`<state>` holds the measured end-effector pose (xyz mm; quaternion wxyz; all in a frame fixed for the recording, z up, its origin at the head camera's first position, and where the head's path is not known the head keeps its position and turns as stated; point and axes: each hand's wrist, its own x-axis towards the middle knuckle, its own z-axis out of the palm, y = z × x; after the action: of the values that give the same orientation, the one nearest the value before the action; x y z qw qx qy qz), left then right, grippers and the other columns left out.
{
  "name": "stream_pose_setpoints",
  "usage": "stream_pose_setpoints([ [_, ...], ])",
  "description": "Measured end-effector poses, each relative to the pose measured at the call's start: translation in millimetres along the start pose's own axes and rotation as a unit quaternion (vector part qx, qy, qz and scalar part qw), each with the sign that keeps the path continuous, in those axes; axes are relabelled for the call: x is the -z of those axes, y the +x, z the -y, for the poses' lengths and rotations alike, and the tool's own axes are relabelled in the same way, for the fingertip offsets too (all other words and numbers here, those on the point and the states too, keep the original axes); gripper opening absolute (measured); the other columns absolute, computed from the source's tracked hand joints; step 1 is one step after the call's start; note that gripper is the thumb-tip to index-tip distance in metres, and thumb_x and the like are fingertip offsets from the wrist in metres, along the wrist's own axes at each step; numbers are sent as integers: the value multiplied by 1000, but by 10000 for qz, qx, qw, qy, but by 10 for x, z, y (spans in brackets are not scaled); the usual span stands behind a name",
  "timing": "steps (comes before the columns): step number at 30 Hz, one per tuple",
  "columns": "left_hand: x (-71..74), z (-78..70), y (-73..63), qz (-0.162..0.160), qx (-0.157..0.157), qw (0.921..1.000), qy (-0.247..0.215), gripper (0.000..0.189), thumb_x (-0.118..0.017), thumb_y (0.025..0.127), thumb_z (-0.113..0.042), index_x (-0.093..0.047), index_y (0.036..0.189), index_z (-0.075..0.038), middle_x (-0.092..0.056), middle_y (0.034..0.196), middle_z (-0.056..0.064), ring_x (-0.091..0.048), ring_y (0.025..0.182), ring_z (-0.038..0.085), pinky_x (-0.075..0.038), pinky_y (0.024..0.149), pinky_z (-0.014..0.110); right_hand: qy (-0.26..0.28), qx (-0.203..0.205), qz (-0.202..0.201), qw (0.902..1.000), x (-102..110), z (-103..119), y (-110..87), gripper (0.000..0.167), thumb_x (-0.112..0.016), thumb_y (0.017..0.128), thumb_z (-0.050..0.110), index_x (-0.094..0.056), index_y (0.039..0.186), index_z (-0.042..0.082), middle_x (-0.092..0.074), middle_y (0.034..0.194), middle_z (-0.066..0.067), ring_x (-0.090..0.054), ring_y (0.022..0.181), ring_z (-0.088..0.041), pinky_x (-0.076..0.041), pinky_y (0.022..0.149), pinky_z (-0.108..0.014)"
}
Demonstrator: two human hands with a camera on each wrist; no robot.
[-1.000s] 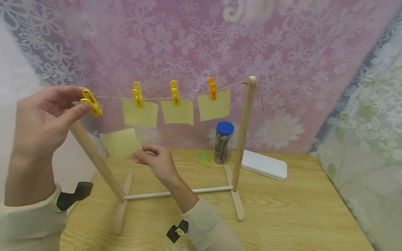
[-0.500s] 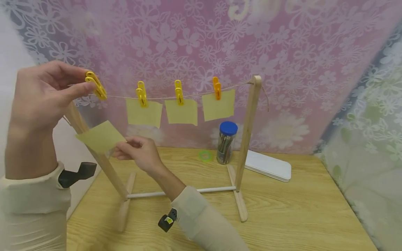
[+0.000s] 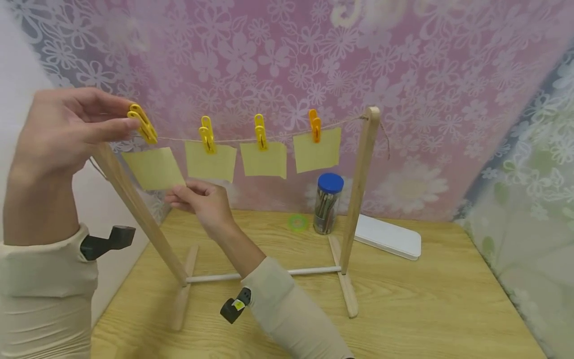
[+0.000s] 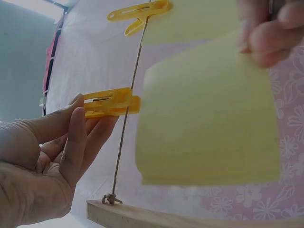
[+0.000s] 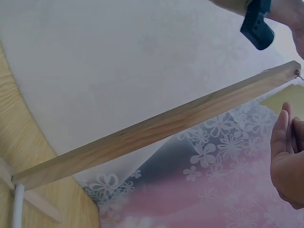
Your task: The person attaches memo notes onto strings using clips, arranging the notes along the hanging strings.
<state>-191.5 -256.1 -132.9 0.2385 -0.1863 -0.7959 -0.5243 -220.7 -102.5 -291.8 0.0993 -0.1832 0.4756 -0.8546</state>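
Between thumb and fingers, my left hand (image 3: 73, 127) pinches the handles of a yellow clothespin (image 3: 143, 124) at the left end of a string (image 3: 170, 139). In the left wrist view the tip of that clothespin (image 4: 111, 102) lies across the string. My right hand (image 3: 206, 207) pinches the lower right corner of a yellow paper sheet (image 3: 154, 168), whose top edge is just below the clothespin. Three similar sheets hang to the right, held by two yellow clothespins (image 3: 208, 134) and an orange clothespin (image 3: 315, 126). In the right wrist view only part of the right hand (image 5: 288, 161) shows.
The string spans a wooden stand with a left post (image 3: 139, 212), a right post (image 3: 360, 189) and a white crossbar (image 3: 314, 271). Behind it on the wooden table (image 3: 426, 309) are a blue-lidded jar (image 3: 326, 204), a green tape ring (image 3: 298, 222) and a white case (image 3: 387, 237).
The right hand has carried the sheet left and up, close under the left clothespin. The left hand has raised its clothespin from hanging below the string to standing upright on it.
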Motion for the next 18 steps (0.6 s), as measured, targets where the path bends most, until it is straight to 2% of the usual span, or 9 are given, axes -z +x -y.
stream_pose_setpoints([
  [2,15,15,0,100,151,9996,199,20,-73,76,8,-73,89,-8,-73,79,-10,-69,67,3,-53,62,11,100,38,10,9999,2,24,13,21,-64,89,6,-67,103,-10,-69,98,-29,-70,74,-9,-58,79,-29],
  [9,51,77,-8,385,488,9980,-83,21,-72,77,8,-73,92,-7,-74,82,-7,-70,66,7,-56,61,16,317,-123,-46,9994,7,17,18,21,-64,88,4,-67,104,-9,-69,99,-27,-70,74,-10,-58,80,-29],
  [12,52,89,-13,405,553,9973,281,23,-73,78,4,-72,96,-10,-74,82,-11,-70,69,4,-55,62,14,370,-67,-34,9993,5,7,9,22,-63,89,3,-65,106,-11,-66,103,-32,-70,74,-9,-58,80,-29],
  [18,51,114,-25,512,761,9936,652,26,-74,79,0,-72,100,-14,-72,82,-16,-69,73,0,-53,64,10,449,50,-14,9990,-8,11,5,23,-60,90,1,-62,107,-15,-62,107,-37,-69,73,-9,-58,78,-27],
])
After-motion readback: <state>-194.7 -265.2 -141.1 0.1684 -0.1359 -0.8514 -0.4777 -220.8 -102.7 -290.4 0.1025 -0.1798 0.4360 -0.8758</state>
